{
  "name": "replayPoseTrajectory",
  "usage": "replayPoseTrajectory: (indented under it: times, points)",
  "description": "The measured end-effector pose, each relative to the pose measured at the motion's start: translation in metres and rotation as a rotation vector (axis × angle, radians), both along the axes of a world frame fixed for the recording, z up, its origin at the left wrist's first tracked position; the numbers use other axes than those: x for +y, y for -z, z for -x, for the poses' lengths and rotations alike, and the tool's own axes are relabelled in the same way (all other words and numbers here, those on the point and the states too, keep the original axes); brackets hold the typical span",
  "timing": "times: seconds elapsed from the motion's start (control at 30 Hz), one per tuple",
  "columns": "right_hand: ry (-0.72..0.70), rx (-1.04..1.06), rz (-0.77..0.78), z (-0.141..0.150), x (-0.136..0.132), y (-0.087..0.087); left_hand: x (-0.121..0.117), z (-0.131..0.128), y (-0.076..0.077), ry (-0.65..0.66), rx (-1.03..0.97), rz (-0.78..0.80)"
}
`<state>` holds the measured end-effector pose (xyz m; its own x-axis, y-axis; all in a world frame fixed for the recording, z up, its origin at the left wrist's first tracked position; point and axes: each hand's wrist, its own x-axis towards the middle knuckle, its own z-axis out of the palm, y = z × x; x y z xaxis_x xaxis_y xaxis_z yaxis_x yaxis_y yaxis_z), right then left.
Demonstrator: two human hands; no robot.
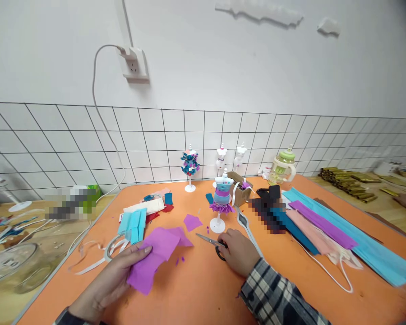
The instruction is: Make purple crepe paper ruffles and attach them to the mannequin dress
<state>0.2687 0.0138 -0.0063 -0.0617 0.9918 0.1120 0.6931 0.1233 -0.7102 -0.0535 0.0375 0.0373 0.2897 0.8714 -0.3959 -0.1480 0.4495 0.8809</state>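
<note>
My left hand (130, 262) pinches a sheet of purple fabric (159, 250), thumb on top, the rest of the sheet spreading to the right. My right hand (238, 250) is closed over the black handles of a pair of scissors (208, 239), which rest on the orange mat with the blades pointing left. Just behind the scissors stands a small dress form (221, 198) in blue and purple fabric with a fringed purple skirt, on a round white base. A loose purple scrap (192, 221) and tiny purple snippets lie between my hands.
Folded blue fabric (133, 223) and a roll of white tape (115, 246) lie at left. More dress forms (190, 164) stand at the back by a cardboard box (242, 192). Long fabric strips (325, 225) and a bottle (282, 167) are at right. An orange mat (196, 293) covers the table.
</note>
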Motion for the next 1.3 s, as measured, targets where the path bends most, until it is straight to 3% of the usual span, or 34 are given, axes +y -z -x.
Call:
replayPoseTrajectory:
  times: [0.1, 0.2, 0.37, 0.5, 0.57, 0.63, 0.73, 0.83, 0.93, 1.07, 1.17, 1.3]
  points:
    - [-0.025, -0.360, 0.037, 0.004, -0.009, 0.002, -0.001, -0.001, 0.003, -0.008, -0.114, 0.072]
    - [-0.027, -0.613, 0.091, 0.007, -0.013, -0.003, -0.003, -0.005, 0.007, 0.030, -0.104, 0.115]
    - [-0.109, -0.738, 0.202, 0.008, -0.018, -0.015, 0.000, -0.003, 0.013, 0.036, -0.043, -0.001]
    - [-0.157, -0.753, 0.202, 0.007, -0.022, -0.017, 0.005, 0.005, 0.013, 0.019, 0.037, -0.106]
    - [-0.178, -0.673, 0.183, 0.004, -0.022, -0.020, 0.004, 0.008, 0.012, 0.006, 0.039, -0.105]
    - [-0.246, -0.438, 0.212, 0.002, -0.020, -0.024, 0.003, 0.008, 0.011, -0.027, 0.017, -0.104]
    - [-0.433, 0.109, 0.489, 0.007, -0.013, -0.027, 0.002, 0.008, 0.011, -0.030, -0.012, -0.110]
    - [-0.631, 0.477, 0.795, 0.021, -0.005, -0.015, 0.002, 0.010, 0.009, -0.001, -0.019, -0.116]
    - [-0.808, 0.693, 0.916, 0.033, 0.000, 0.009, -0.001, 0.010, 0.005, 0.026, 0.002, -0.054]
    - [-0.895, 0.735, 1.004, 0.036, -0.002, 0.030, -0.007, 0.008, 0.004, 0.159, 0.028, -0.046]
    - [-0.894, 0.675, 0.930, 0.034, -0.005, 0.029, -0.009, 0.009, 0.009, 0.278, 0.038, -0.081]
    - [-0.861, 0.496, 0.843, 0.034, -0.008, 0.022, -0.008, 0.011, 0.017, 0.341, 0.128, -0.133]
